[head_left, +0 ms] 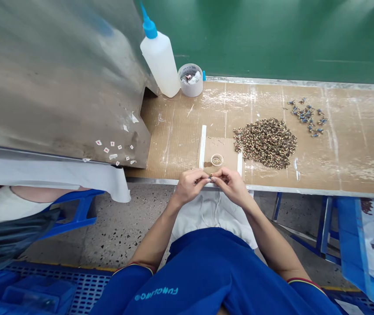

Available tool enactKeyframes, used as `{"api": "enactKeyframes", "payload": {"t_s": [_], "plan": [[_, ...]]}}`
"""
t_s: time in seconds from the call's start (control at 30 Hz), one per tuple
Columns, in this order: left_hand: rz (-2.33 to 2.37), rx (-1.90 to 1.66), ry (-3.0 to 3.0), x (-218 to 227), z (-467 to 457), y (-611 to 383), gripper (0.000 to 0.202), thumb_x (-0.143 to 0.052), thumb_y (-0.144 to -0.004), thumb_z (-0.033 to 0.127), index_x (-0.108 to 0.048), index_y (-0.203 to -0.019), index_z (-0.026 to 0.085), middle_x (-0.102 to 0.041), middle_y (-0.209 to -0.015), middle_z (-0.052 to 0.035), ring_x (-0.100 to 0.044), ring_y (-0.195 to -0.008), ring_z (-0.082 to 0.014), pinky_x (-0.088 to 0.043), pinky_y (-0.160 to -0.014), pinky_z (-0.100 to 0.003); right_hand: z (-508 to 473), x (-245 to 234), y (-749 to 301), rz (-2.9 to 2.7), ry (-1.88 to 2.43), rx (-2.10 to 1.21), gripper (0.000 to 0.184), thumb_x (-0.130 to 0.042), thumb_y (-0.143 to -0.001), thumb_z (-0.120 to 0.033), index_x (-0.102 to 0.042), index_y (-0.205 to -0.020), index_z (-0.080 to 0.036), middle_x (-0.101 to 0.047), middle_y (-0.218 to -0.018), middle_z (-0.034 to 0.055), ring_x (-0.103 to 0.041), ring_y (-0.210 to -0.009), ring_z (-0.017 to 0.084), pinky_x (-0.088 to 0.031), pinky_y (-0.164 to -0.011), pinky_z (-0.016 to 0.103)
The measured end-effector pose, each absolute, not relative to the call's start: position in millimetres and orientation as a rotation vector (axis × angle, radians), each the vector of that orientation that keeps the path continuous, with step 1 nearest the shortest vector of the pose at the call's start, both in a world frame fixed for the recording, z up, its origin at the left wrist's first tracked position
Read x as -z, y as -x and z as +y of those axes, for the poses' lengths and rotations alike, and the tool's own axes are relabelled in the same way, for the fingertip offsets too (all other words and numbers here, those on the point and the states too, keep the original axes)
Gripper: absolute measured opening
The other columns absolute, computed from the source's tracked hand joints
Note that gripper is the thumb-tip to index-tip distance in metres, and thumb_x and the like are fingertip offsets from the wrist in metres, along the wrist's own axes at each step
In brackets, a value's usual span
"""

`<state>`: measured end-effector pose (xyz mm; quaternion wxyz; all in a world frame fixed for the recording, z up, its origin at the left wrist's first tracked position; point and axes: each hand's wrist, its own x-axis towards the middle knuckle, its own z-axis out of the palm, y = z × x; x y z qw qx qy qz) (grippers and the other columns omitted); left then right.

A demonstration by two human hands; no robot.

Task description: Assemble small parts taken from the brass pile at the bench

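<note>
Two hands, left (190, 186), right (231, 186), pinch tiny dark piece (211, 176) above cardboard tabletop (354, 153).

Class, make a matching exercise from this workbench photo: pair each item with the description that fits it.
Items:
1. Bottle
2. Tub
3. Brown heap
4. Blue bits

Descriptions:
A. Holds white scraps
B. Topped with a blue nozzle
C. Scattered farthest right
D. Piled beside a cardboard square

Pairs: 1-B, 2-A, 3-D, 4-C

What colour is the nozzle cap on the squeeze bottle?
The squeeze bottle's nozzle cap is bright blue; the head view shows it best.
</note>
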<state>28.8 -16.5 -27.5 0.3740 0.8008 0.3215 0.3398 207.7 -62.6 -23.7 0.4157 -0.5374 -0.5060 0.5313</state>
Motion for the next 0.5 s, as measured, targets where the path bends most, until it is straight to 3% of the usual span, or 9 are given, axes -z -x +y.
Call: {"api": "enactKeyframes", "payload": {"t_s": [0.5], "plan": [[0.921,-0.754,-1.894,25.3,-13.2,-28.8,0.025,-0.062,-0.095,0.036,-0.071,-0.087,0.014,-0.065,-0.068,-0.0016,-0.050,-0.054,-0.0090,-0.039,-0.051,-0.020,-66.0,31.7,-201.5,-1.156,1.336,-1.243,0.026,-0.065,-0.088,-0.046,-0.065,-0.086,-0.021,-0.074,-0.077,0.0046,-0.071,-0.068,0.018,-0.057,-0.063,0.029]]}}
